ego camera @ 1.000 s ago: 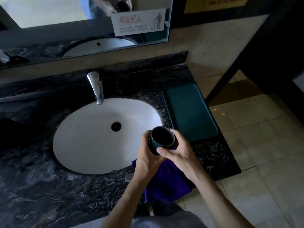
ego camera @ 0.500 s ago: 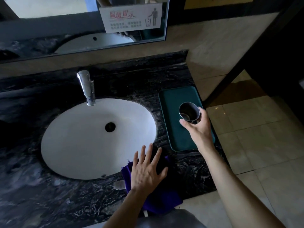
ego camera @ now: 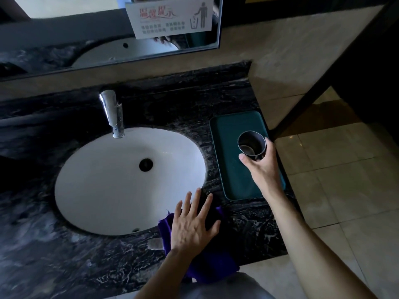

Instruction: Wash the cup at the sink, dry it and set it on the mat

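Dark cup (ego camera: pixel 251 145) upright in right hand (ego camera: pixel 262 167), possibly metal-lined.

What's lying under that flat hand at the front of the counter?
A purple cloth lies under the left hand, on the dark marble counter beside the sink. The hand covers the cloth's middle, so anything there is hidden.

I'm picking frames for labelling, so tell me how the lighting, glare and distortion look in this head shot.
Head view: dim overall, with the black counter nearly lost in shadow; the white sink and floor tiles are the brightest areas; glare on the faucet; wide-angle bending of the mirror edge; cup and right hand over the mat stay sharp.
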A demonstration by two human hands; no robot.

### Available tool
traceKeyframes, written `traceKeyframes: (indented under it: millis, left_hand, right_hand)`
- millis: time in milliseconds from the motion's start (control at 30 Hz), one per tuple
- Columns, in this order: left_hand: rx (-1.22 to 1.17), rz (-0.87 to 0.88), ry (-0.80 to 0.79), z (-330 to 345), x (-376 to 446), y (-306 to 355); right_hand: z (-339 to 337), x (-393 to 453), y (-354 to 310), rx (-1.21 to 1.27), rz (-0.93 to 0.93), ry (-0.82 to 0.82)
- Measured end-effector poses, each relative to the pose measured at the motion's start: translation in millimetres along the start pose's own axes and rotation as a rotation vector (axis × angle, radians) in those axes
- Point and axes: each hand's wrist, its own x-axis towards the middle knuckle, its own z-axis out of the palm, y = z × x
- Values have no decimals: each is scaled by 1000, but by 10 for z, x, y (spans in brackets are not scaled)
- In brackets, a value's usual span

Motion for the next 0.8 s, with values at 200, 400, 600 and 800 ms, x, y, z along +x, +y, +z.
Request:
traceKeyframes:
  millis: [200,400,600,800]
  left_hand:
    - [4,1,18,3,-11,2]
    - [-19,-4,37,-23,-39,-25]
    - [-48,-105,115,-124,-157,-207]
    - [-61,-154,156,-232,-411,-533]
  right_hand:
    - [-55,-62,47,-8,8,-50]
    - [-11,-620,-111,4,-132,113]
    - [480,-1167,128,-146,-290,-111]
    - [986,-1527,422,-463,-562,-234]
